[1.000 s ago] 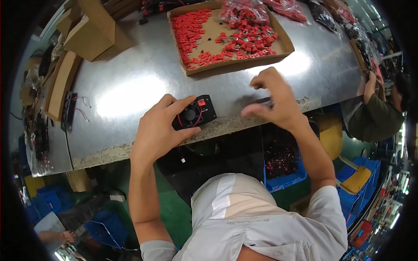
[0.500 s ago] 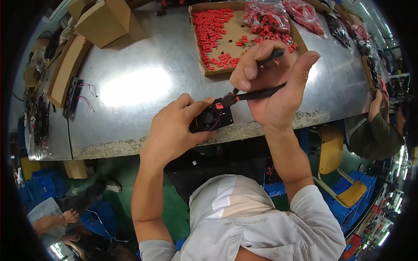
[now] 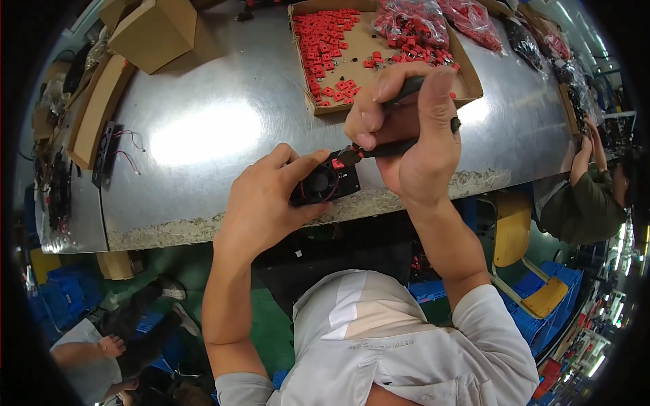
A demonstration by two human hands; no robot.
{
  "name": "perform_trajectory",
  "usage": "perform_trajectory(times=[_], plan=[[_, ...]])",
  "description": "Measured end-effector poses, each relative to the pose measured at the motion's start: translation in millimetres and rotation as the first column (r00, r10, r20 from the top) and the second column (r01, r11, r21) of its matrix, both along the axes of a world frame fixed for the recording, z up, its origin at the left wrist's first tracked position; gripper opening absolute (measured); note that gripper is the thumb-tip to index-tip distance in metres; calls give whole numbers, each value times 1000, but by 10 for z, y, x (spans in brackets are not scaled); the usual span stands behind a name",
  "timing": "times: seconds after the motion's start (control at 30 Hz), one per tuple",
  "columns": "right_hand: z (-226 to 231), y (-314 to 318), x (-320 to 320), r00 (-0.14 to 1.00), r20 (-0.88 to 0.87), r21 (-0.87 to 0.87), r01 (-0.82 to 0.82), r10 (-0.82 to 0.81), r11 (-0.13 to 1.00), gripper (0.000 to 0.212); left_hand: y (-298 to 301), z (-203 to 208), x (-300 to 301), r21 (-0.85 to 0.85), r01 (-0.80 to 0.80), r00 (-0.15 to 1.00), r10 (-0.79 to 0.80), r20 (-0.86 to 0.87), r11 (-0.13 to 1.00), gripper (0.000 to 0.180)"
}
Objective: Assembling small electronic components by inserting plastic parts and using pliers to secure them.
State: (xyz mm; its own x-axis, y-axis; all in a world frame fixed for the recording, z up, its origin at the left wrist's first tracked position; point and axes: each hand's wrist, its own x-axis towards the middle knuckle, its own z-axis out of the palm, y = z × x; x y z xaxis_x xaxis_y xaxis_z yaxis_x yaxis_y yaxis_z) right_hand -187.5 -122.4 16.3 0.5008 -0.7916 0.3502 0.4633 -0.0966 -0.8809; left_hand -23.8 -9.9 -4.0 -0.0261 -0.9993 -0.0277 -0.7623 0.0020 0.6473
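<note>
My left hand [image 3: 265, 194] grips a small black cooling fan [image 3: 319, 181] on a black plate, holding it at the front edge of the metal table. A red block [image 3: 337, 164] sits at the fan's upper right corner. In my right hand [image 3: 414, 128] is a pair of pliers with dark handles [image 3: 391, 148]; the fingers lie round one handle and the palm bears the other. The jaws of the pliers meet the red block, though exactly how they grip it is too small to tell.
Beyond my right hand, a shallow cardboard tray [image 3: 315, 108] holds many red blocks and a plastic bag [image 3: 411, 24] of them. A cardboard box [image 3: 154, 34] and a dark part with red wires [image 3: 103, 154] lie left. People sit at the far left and right; a yellow chair [image 3: 512, 233] stands right.
My right hand has closed further, drawing the plier handles together and moving slightly left. The jaws now sit over the red block. My left hand stays almost where it was.
</note>
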Motion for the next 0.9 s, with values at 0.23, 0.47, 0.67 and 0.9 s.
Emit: perform_trajectory(times=[0.23,0.47,0.67,0.9], plan=[[-120,-11,34,998,46,17,-38,37,999,46,-6,-1,-18,-17,9,1000,-9,8,1000,66],[-110,20,-156,987,154,-18,42,-39,999,64,-2,37,-30,25,-19,1000,18,18,1000,66],[-173,96,-173,990,117,30,77,-80,997,60,-7,28,-45,37,-30,999,30,24,999,67],[-177,130,-156,985,130,83,103,-113,991,56,7,1,-34,14,-11,1000,11,12,1000,65]])
